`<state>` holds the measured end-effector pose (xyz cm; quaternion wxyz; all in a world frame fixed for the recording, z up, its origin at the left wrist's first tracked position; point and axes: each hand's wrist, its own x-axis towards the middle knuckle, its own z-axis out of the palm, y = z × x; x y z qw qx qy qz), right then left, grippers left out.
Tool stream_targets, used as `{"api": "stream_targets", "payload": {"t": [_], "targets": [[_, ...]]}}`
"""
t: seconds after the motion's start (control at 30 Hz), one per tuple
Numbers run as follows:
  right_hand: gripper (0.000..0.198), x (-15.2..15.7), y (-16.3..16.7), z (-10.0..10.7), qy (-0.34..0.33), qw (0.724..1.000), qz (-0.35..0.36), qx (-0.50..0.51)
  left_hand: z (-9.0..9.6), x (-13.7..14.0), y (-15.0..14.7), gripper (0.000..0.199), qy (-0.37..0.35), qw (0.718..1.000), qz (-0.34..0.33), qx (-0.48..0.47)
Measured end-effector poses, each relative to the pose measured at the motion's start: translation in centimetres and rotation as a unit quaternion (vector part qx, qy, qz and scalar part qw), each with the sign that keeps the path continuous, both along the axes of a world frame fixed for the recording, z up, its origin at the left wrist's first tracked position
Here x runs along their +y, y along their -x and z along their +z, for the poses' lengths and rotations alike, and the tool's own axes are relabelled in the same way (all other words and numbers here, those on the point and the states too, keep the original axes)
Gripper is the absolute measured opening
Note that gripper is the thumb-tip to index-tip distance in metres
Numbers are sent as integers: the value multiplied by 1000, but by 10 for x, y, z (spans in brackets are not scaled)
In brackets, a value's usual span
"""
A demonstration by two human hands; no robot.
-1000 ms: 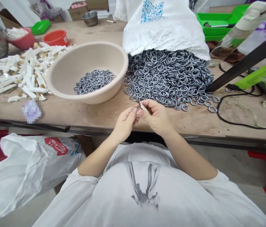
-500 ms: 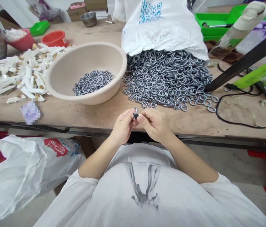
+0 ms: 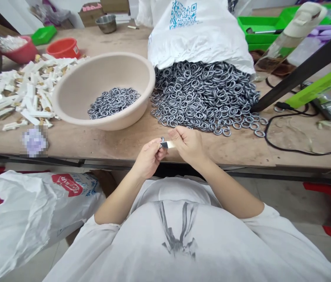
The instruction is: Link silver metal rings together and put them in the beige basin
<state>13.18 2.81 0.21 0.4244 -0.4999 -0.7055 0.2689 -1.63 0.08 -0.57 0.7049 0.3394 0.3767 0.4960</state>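
Note:
Close to the table's front edge, my left hand (image 3: 149, 157) pinches a grey ring (image 3: 162, 139) between thumb and fingers. My right hand (image 3: 189, 145) is closed around the pale end of a small flat piece (image 3: 170, 144). Its dark end reaches to my left fingertips, beside the ring; what kind of thing it is I cannot make out. A large pile of similar grey rings (image 3: 203, 98) spills from a white sack (image 3: 200, 43) just beyond my hands. More rings lie in a beige basin (image 3: 77, 86) to the left.
White plastic-like pieces (image 3: 30, 94) are heaped left of the basin, near a red bowl (image 3: 62, 47). A slanted black bar (image 3: 297, 78), a green bar (image 3: 324, 86), a black cable (image 3: 300, 150) and a clear bottle (image 3: 288, 39) occupy the right side. An open white sack (image 3: 21, 211) stands below the table.
My hands have moved slightly apart, and more of the small piece's pale end shows between them. My left hand still pinches the ring. The whole view has shifted a little.

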Motion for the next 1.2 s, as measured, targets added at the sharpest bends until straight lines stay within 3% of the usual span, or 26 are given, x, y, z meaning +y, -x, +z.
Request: {"api": "stream_targets", "payload": {"t": [0.17, 0.37, 0.47, 0.57, 0.7, 0.77, 0.83, 0.97, 1.07, 1.2], "targets": [[60, 6, 13, -9, 20, 999, -22, 35, -1, 2, 2, 42, -36, 999, 26, 28], [66, 34, 0, -27, 66, 988, -92, 109, -4, -5, -3, 49, -77, 995, -41, 55], [62, 21, -1, -21, 48, 986, -3, 159, -4, -2, -2, 49, -63, 997, -1, 38], [53, 1, 7, -14, 71, 978, 102, 170, -6, 0, -1, 46, -44, 998, 23, 23], [46, 1, 7, -13, 115, 971, 103, 182, -7, -4, -1, 48, -51, 998, -22, 19], [45, 12, -4, -12, 111, 986, 73, 106, -7, -5, 2, 48, -53, 997, -51, 21], [34, 25, -17, -11, 79, 995, 5, -53, -6, -4, 6, 44, -39, 998, -46, 26], [10, 37, -30, -13, 51, 939, -66, -335, -9, 3, 15, 32, 5, 999, -7, 46], [17, 38, -29, -17, 60, 920, -65, -382, -11, 10, 20, 31, 37, 998, 22, 39], [19, 37, -26, -17, 41, 953, -81, -290, -11, 15, 19, 22, 73, 996, 45, 23]]}}
